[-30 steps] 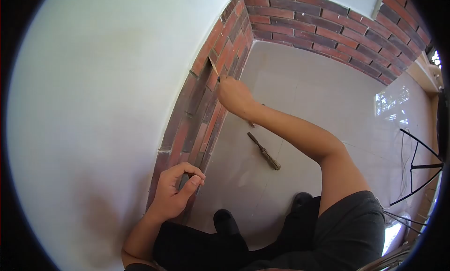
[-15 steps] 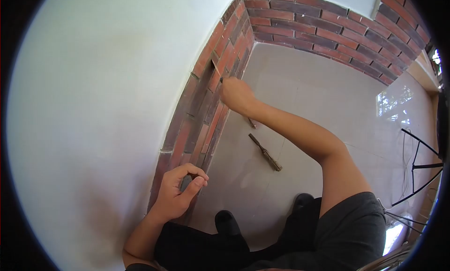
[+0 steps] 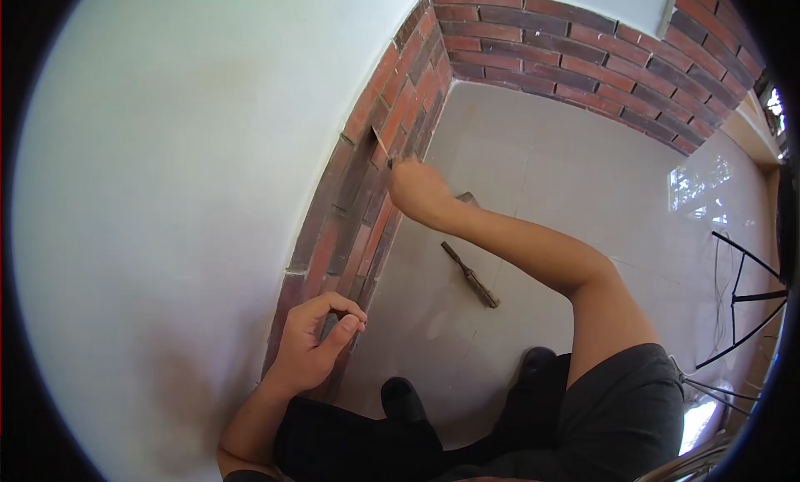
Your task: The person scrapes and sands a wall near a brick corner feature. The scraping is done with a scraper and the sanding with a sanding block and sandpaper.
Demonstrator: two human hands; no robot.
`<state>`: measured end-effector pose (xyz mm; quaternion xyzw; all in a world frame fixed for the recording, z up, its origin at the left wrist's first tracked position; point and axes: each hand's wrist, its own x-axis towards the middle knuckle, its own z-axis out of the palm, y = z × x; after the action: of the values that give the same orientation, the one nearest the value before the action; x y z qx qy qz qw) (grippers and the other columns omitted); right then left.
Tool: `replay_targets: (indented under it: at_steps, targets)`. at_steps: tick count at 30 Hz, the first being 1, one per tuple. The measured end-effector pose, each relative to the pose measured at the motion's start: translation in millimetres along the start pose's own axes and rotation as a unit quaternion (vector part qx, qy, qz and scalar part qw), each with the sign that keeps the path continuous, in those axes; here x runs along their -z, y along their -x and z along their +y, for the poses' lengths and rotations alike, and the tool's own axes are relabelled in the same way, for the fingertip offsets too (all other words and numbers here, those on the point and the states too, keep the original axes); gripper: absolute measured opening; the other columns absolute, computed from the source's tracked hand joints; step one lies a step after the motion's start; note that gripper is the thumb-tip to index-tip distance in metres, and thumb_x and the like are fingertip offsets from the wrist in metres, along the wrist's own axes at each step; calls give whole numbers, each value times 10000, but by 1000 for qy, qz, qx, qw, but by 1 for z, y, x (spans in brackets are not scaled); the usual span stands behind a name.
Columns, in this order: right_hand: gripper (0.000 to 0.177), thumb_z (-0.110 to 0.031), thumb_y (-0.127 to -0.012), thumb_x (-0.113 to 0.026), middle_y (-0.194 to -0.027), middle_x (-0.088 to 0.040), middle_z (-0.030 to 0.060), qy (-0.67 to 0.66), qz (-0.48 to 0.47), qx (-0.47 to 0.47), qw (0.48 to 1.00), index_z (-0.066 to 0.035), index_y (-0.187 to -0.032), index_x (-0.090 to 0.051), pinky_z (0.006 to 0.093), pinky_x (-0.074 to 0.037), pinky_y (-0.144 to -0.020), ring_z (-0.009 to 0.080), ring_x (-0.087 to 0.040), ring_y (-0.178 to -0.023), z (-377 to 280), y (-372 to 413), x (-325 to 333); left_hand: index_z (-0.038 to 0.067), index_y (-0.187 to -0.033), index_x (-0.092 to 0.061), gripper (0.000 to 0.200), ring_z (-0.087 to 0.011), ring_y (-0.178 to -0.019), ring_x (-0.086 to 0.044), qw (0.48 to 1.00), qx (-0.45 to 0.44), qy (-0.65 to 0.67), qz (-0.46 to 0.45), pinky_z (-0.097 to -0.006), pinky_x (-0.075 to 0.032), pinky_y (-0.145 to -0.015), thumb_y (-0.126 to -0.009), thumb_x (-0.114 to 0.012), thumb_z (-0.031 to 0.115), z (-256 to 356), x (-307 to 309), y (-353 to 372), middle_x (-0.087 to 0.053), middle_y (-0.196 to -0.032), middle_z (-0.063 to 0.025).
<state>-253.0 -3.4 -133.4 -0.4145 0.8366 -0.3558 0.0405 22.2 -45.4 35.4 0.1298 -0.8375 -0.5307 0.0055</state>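
Observation:
My right hand (image 3: 418, 194) is closed around the handle of what looks like a putty knife (image 3: 381, 142). Its thin blade points up and left against the brick-faced lower wall (image 3: 358, 175); the handle is hidden in my fist. Lower down, my left hand (image 3: 310, 342) is beside the same bricks, with thumb and forefinger curled into a ring and their tips together. Nothing shows between them. On the floor right of the bricks lies a narrow chisel-like tool (image 3: 471, 275) with a worn handle. Part of a flat object (image 3: 467, 199) shows behind my right forearm.
White plaster wall (image 3: 183, 165) rises above the bricks on the left. Brick facing (image 3: 575, 53) continues along the far wall. Glossy pale tile (image 3: 575, 182) covers the floor. My black shoes (image 3: 403, 399) are close in front. A black metal frame (image 3: 754, 297) and thin cables stand at right.
My right hand and the putty knife have moved down along the bricks, slightly closer to me. The flat object behind my forearm shows differently. My left hand has barely moved.

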Motion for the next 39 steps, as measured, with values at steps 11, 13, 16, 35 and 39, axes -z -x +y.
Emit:
replay_targets:
  at_steps: [11, 13, 16, 35, 39]
  targets:
    - [187, -68, -911, -563, -985, -708, 295, -8, -11, -32, 999, 88, -971, -648, 511, -598, -745, 461, -727, -886, 0, -1, 1, -16, -1002, -676, 177, -134, -859, -659, 1000, 11, 6, 5, -296, -520, -809, -1007, -611, 149, 3, 1, 1, -695, -884, -78]
    - [196, -83, -925, -532, -891, -692, 305, -20, -8, -41, 999, 88, -971, -617, 539, -557, -712, 474, -694, -819, 20, -16, -2, -9, -1004, -675, 182, -134, -854, -658, 1000, 2, 7, 4, -295, -519, -800, -1006, -614, 162, 0, 0, 1, -692, -878, -78]
    - [196, -76, -921, -557, -905, -699, 302, -24, 1, -44, 999, 99, -968, -631, 519, -579, -713, 468, -710, -838, 11, -14, -1, 1, -993, -670, 226, -131, -884, -645, 1000, 1, -10, -9, -291, -508, -829, -1028, -594, 211, 3, 2, 1, -669, -905, -63]
    - [239, -116, -926, -560, -848, -669, 339, -17, -18, 4, 1000, 98, -850, -635, 546, -556, -726, 498, -680, -799, 11, -2, 3, -10, -999, -674, 179, -134, -860, -660, 1000, 8, 1, -4, -291, -517, -795, -1007, -610, 157, 3, 1, 1, -696, -892, -78]
    - [250, -117, -916, -567, -846, -666, 348, -36, -10, -17, 999, 98, -815, -645, 552, -554, -734, 508, -674, -811, 1, 0, 0, -4, -993, -675, 196, -129, -860, -655, 1000, -2, 0, -2, -289, -515, -798, -1015, -602, 177, 3, -1, 2, -686, -890, -72]
